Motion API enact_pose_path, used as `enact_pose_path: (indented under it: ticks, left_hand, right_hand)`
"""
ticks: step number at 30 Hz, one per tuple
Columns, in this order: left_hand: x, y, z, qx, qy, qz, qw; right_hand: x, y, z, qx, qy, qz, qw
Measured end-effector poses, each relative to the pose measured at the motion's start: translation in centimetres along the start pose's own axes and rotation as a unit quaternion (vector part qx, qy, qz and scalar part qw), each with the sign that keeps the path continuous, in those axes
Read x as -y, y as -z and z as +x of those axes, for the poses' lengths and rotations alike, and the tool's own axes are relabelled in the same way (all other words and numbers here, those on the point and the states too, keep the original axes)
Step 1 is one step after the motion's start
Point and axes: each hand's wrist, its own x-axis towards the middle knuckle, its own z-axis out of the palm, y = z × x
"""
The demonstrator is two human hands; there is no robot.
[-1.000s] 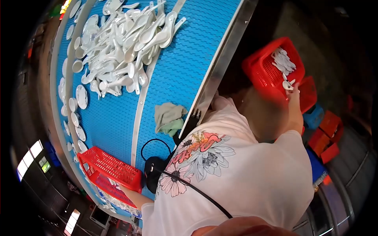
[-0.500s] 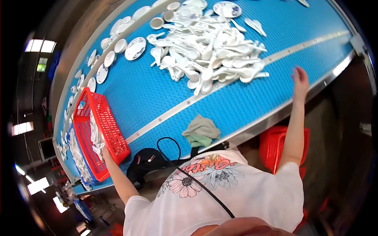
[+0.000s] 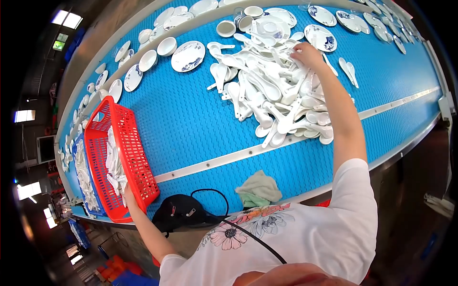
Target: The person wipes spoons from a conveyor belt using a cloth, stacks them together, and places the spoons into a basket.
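Note:
A large heap of white ceramic spoons (image 3: 267, 90) lies on the blue belt (image 3: 181, 124). My right hand (image 3: 307, 55) reaches onto the heap's upper right part, its fingers bent down among the spoons; whether they grip one is hidden. On the left stands a red basket (image 3: 136, 157) holding white spoons (image 3: 113, 157). Inside its near end, my left hand (image 3: 129, 196) is at the spoons, with white spoons at its fingertips. The basket wall partly hides that hand.
Plates (image 3: 188, 56), bowls and cups line the belt's far side. A blue basket (image 3: 90, 176) of white pieces stands left of the red one. Near the front edge lie a grey-green cloth (image 3: 258, 188) and a black bag (image 3: 179, 212). A metal strip (image 3: 224, 161) crosses the belt.
My right hand has moved from over the red basket on the floor, across the belt edge, up to the spoon heap. My left hand has stayed at the red basket. The view has turned.

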Motion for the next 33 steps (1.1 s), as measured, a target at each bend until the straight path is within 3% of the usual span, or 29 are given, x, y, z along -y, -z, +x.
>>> enact_pose_path:
  ticks: [1, 3, 4, 5, 6, 8, 9, 11, 14, 16, 20, 22, 24, 26, 28, 30, 32, 33]
  left_hand:
    - [-0.1, 0.0, 0.0, -0.001, 0.003, 0.001, 1.000]
    - [0.0, -0.1, 0.2, -0.005, 0.009, 0.005, 1.000]
    - [0.0, 0.0, 0.2, -0.006, 0.012, 0.006, 1.000]
    - [0.0, -0.1, 0.2, -0.008, 0.015, 0.006, 1.000]
    - [0.1, -0.1, 0.2, -0.009, 0.018, 0.007, 1.000]
    - [0.2, -0.3, 0.3, -0.009, 0.020, 0.007, 1.000]
    - [0.2, -0.4, 0.3, -0.010, 0.022, 0.007, 1.000]
    - [0.3, -0.5, 0.2, -0.009, 0.023, 0.007, 1.000]
    - [0.1, -0.7, 0.0, -0.009, 0.023, 0.010, 1.000]
    - [0.0, -0.7, -0.3, -0.011, 0.021, 0.012, 1.000]
    - [-0.2, -0.8, -0.4, -0.011, 0.018, 0.013, 1.000]
    - [-0.2, -0.9, -0.3, -0.012, 0.018, 0.011, 1.000]
    - [-0.1, -0.9, -0.3, -0.010, 0.017, 0.010, 1.000]
    - [0.0, -0.8, -0.3, -0.008, 0.016, 0.010, 1.000]
    - [0.1, -0.6, -0.2, -0.010, 0.016, 0.010, 1.000]
    - [0.2, -0.4, -0.1, -0.012, 0.014, 0.010, 1.000]
    - [0.2, -0.3, 0.1, -0.013, 0.013, 0.011, 1.000]
    - [0.2, -0.3, 0.1, -0.013, 0.014, 0.009, 1.000]
  right_hand:
    - [0.2, -0.1, 0.2, 0.030, -0.027, -0.030, 0.999]
    - [-2.7, -0.6, 1.8, -0.053, -0.082, 0.092, 0.991]
    - [-5.8, -0.5, 3.1, -0.107, -0.002, 0.254, 0.961]
    - [-4.9, 2.0, 2.3, -0.136, -0.051, 0.268, 0.952]
    - [-4.7, 3.0, 1.8, -0.203, -0.065, 0.410, 0.887]
    - [-6.5, 4.2, 1.3, -0.125, -0.112, 0.558, 0.812]
    - [-7.1, 4.3, 1.0, -0.126, -0.115, 0.555, 0.814]
    - [-8.0, 4.0, 0.0, 0.031, -0.192, 0.252, 0.948]
    - [-6.8, 2.6, -2.0, 0.103, -0.151, 0.223, 0.957]
    - [-5.4, 2.3, -2.7, 0.123, -0.169, 0.212, 0.955]
    - [-3.8, 2.8, -4.0, 0.126, -0.110, 0.323, 0.932]
    - [-3.4, 2.9, -4.9, 0.163, -0.129, 0.438, 0.875]
    - [-3.0, 2.7, -5.9, 0.160, -0.124, 0.455, 0.867]
    - [-2.4, 2.3, -6.5, 0.049, -0.081, 0.446, 0.890]
    - [-3.5, 2.3, -5.4, 0.008, -0.120, 0.482, 0.868]
    - [-4.5, 3.3, -4.0, -0.084, -0.157, 0.590, 0.788]
    - [-4.9, 4.4, -2.6, -0.091, -0.167, 0.591, 0.784]
    - [-5.2, 4.8, -1.8, -0.053, -0.163, 0.536, 0.827]
